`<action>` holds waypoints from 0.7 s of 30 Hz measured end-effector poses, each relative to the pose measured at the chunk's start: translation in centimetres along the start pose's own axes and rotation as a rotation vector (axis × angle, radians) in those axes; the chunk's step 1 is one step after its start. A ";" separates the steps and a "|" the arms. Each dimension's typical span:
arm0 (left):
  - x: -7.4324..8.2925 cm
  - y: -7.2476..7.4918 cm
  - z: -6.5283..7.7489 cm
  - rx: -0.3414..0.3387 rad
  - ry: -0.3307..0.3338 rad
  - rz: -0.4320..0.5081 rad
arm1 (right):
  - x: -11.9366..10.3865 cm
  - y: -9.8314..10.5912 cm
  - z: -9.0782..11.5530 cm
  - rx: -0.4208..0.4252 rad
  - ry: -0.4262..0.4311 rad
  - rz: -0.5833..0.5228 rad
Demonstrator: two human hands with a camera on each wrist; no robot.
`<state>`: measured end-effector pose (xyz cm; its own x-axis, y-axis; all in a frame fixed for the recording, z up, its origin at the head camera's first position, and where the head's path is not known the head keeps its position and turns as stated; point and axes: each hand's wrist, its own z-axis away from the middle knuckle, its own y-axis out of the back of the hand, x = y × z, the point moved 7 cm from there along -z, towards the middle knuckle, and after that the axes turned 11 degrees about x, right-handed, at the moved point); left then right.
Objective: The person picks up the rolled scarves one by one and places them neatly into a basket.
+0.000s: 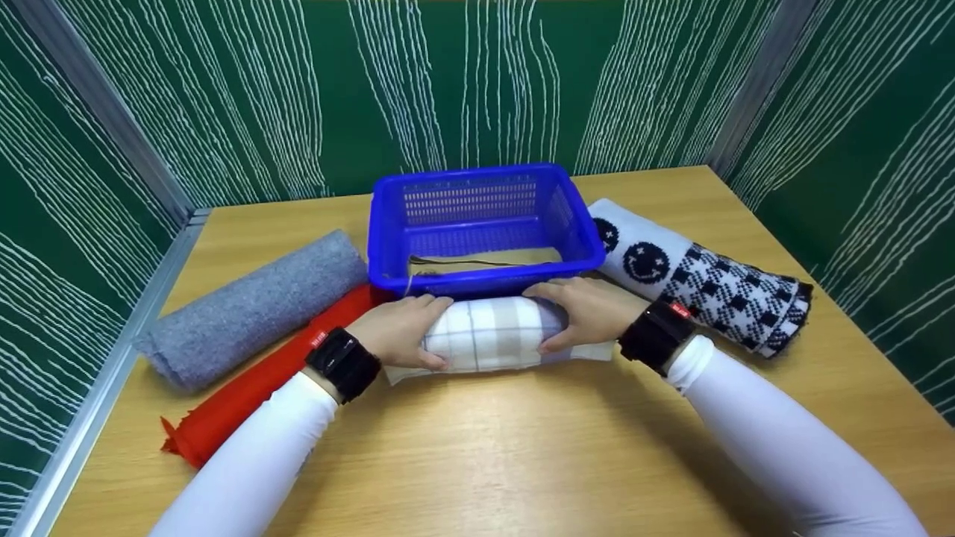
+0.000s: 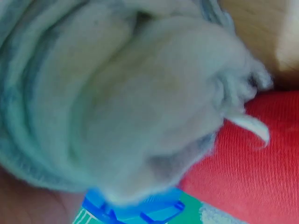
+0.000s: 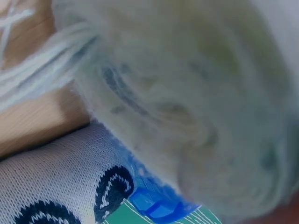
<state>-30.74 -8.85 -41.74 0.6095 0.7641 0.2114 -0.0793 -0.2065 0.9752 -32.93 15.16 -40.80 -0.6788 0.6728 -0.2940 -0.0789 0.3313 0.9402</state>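
A rolled plaid scarf (image 1: 489,332) in white, beige and grey lies crosswise just in front of the blue basket (image 1: 389,239). My left hand (image 1: 403,332) grips its left end, fingers over the top and thumb on the near side. My right hand (image 1: 589,309) holds the right end the same way. The coiled scarf end (image 2: 154,93) fills much of the left wrist view, with loose fringe at its edge. In the right wrist view, the other scarf end (image 3: 187,102) shows close and blurred, fringe trailing left.
Left of the basket lie a grey roll (image 1: 254,306) and a red roll (image 1: 254,395). A black-and-white knitted roll (image 1: 701,280) with smiley faces lies on the right. Inside the basket is a flat beige item (image 1: 515,256) with a dark strand. Green walls enclose the wooden table (image 1: 485,462).
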 end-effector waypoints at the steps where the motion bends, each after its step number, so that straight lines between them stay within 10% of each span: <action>1: -0.1 -0.1 0.0 -0.004 0.005 -0.004 | 0.1 -0.1 0.0 -0.003 -0.006 0.002; 21: -0.3 -0.7 -0.1 0.031 0.021 -0.009 | 0.5 -1.1 0.3 0.002 -0.011 0.019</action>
<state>-30.99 -8.89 -42.50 0.5937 0.7783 0.2044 -0.0496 -0.2182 0.9746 -32.95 15.28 -42.02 -0.6718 0.6866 -0.2781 -0.0644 0.3199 0.9453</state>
